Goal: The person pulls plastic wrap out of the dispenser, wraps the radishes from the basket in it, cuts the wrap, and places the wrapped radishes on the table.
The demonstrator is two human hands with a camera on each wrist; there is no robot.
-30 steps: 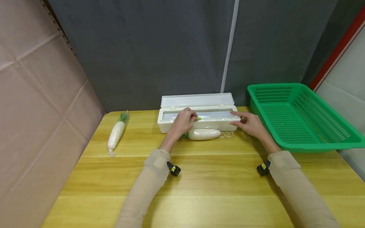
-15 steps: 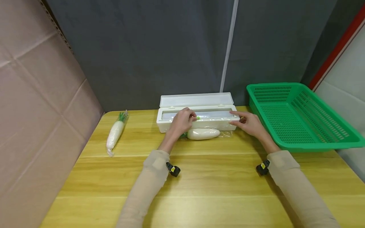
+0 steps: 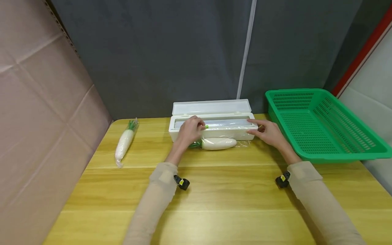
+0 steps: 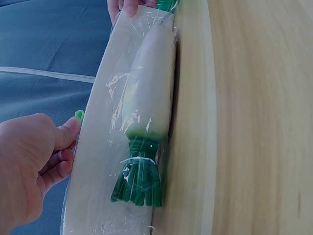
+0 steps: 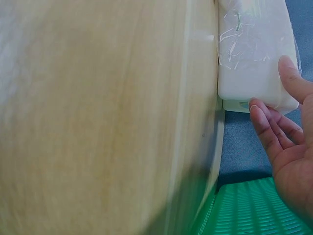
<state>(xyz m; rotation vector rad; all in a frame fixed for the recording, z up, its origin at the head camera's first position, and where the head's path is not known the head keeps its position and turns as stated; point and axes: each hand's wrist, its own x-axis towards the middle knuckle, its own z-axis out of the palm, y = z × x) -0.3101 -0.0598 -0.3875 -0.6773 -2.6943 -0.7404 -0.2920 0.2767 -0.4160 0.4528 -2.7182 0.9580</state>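
A white cling film dispenser box [image 3: 226,132] with its lid [image 3: 211,108] raised stands at the back of the table. My left hand [image 3: 190,130] pinches the small green slide cutter [image 3: 207,127] on the box's front edge, seen also in the left wrist view as a green knob [image 4: 79,114]. My right hand [image 3: 267,132] grips the box's right end, thumb on one side and fingers at the end face. Clear film [image 4: 115,93] hangs from the box over a white radish [image 3: 218,144] with green cut stalks [image 4: 139,176], lying along the box's front.
Another white radish [image 3: 125,143], wrapped in film, lies at the table's left. A green plastic basket [image 3: 324,157] stands at the right, close beside my right forearm. A dark curtain [image 3: 159,61] hangs behind the wooden table [image 3: 226,204].
My left hand has slid left along the box's front edge with the green cutter, uncovering more of the radish's stalks. My right hand has stayed at the box's right end.
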